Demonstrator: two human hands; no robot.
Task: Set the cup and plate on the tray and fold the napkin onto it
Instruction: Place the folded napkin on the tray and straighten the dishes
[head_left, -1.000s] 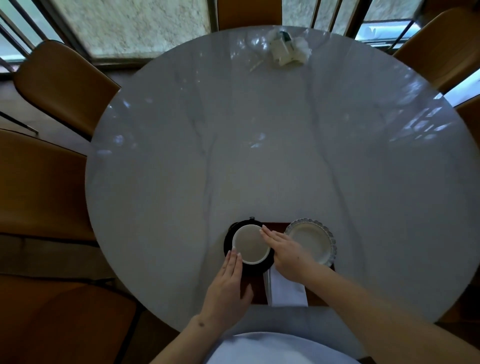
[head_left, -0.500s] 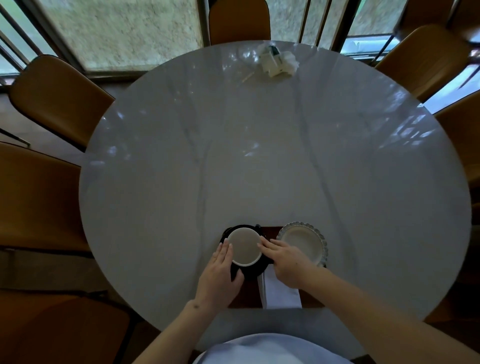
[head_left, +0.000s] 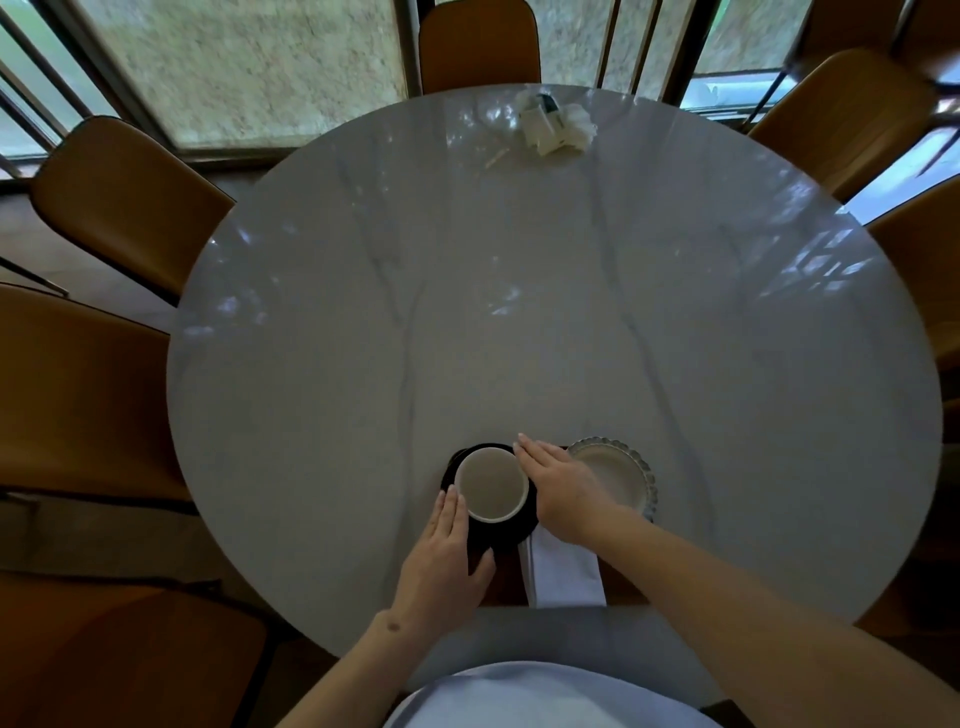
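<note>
A white cup (head_left: 491, 483) stands on a black saucer (head_left: 506, 535) at the left end of a brown tray (head_left: 508, 579) by the table's near edge. A white scalloped plate (head_left: 621, 475) sits at the tray's right end. A folded white napkin (head_left: 563, 571) lies on the tray between them, toward me. My left hand (head_left: 441, 561) rests against the cup's left side, its thumb on the saucer's near rim. My right hand (head_left: 561, 483) lies flat with straight fingers along the cup's right side, partly covering the plate.
The round marble table (head_left: 519, 312) has a crumpled white packet (head_left: 556, 122) at its far edge. Brown chairs (head_left: 124, 197) ring the table on the left, back and right. Windows run along the far wall.
My right hand's fingers have slid forward along the cup's right side. My left hand has moved up against the cup and saucer. The view has tilted a little.
</note>
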